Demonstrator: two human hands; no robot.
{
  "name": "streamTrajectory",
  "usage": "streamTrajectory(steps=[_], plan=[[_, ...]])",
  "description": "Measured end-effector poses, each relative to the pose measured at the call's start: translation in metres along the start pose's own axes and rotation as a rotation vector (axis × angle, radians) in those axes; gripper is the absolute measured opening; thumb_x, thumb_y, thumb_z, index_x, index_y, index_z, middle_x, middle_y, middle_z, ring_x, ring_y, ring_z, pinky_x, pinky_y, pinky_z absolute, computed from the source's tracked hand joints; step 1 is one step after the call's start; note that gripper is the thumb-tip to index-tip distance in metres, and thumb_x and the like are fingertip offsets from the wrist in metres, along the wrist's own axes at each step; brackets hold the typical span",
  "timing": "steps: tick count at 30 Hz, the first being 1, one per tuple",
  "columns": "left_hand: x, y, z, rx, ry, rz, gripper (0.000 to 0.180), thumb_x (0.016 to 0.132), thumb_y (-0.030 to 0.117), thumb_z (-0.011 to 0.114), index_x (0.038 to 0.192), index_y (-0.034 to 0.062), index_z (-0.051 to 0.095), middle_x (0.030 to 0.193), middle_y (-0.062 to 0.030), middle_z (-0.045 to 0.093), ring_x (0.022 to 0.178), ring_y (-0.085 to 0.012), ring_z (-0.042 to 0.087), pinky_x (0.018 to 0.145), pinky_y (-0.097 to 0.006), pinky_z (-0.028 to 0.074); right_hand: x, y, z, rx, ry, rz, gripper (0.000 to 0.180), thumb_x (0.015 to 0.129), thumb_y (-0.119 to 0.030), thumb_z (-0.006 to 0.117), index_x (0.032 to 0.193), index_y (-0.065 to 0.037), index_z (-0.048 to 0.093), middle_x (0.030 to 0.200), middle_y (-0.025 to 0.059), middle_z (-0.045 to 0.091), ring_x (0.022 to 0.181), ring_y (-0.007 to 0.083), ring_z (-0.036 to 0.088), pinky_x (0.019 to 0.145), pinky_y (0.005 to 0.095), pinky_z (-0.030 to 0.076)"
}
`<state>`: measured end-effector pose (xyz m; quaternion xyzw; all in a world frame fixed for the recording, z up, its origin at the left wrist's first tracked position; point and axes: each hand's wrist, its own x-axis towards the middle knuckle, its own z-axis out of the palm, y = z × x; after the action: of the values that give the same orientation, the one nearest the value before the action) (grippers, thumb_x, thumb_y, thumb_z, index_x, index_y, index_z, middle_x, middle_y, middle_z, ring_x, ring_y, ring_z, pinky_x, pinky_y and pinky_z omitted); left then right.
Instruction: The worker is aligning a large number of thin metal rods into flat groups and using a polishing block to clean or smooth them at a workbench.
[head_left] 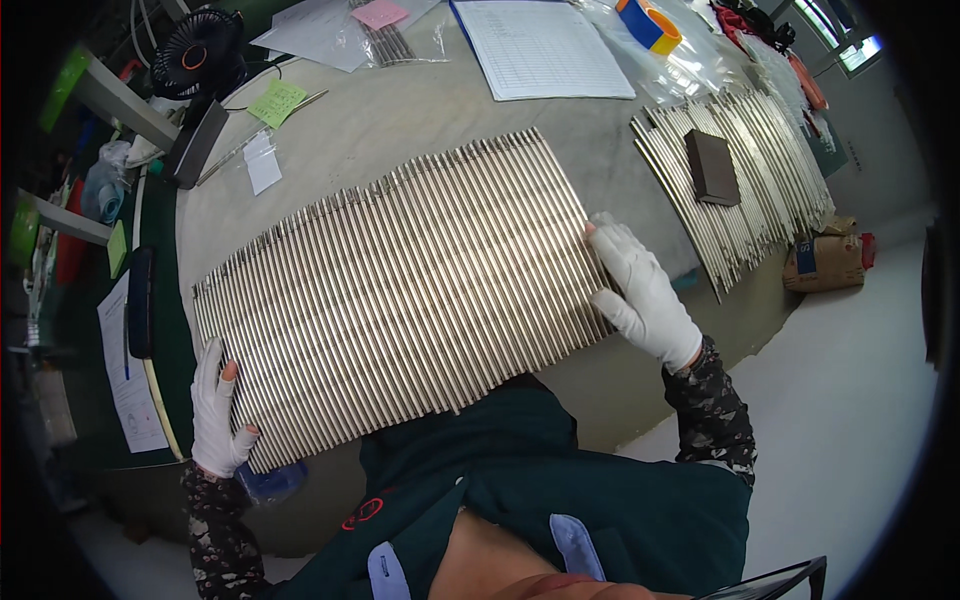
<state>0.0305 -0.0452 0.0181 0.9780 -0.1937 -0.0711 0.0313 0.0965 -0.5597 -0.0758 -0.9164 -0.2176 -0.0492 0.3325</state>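
A wide row of thin silvery metal rods [400, 290] lies side by side across the table in front of me, their near ends overhanging its edge above my lap. My left hand [215, 410], in a white glove with some fingertips bare, rests along the row's left end, fingers stretched out and thumb apart. Against the right end lies my right hand [645, 290], gloved likewise, its fingers extended and the thumb spread from them, touching the outermost rods. Both hands are open, with the row between them. The far ends of the rods form an uneven, slightly stepped line.
On the right, a second batch of rods [765, 190] bears a dark brown block [712, 168]. Behind are a ruled paper sheet [545, 50], a blue-and-yellow tape roll [650, 27] and bagged rods [388, 40]. A black fan [197, 53] stands far left, a phone [141, 302] nearer.
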Motion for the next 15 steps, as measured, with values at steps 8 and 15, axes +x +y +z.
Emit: streamTrajectory(steps=[8, 15], plan=[[0.000, -0.002, 0.004, 0.015, 0.021, 0.000, 0.077, 0.086, 0.070, 0.028, 0.148, 0.0255, 0.018, 0.147, -0.0228, 0.023, 0.135, -0.0402, 0.025, 0.108, -0.051, 0.022, -0.017, 0.014, -0.003, -0.072, 0.150, -0.002, 0.035, 0.069, -0.006, 0.068, 0.103, -0.002, 0.061, 0.107, 0.0105, 0.060, 0.100, 0.0297, 0.056, 0.086, 0.0389, 0.046], [-0.002, -0.001, 0.004, 0.028, 0.024, -0.004, 0.076, 0.086, 0.070, 0.027, 0.148, 0.0259, 0.018, 0.148, -0.0221, 0.023, 0.136, -0.0390, 0.025, 0.108, -0.050, 0.021, -0.020, 0.011, -0.006, -0.060, 0.139, -0.032, 0.034, 0.067, -0.007, 0.069, 0.100, -0.003, 0.062, 0.106, 0.0094, 0.061, 0.101, 0.0280, 0.055, 0.087, 0.0385, 0.045]])
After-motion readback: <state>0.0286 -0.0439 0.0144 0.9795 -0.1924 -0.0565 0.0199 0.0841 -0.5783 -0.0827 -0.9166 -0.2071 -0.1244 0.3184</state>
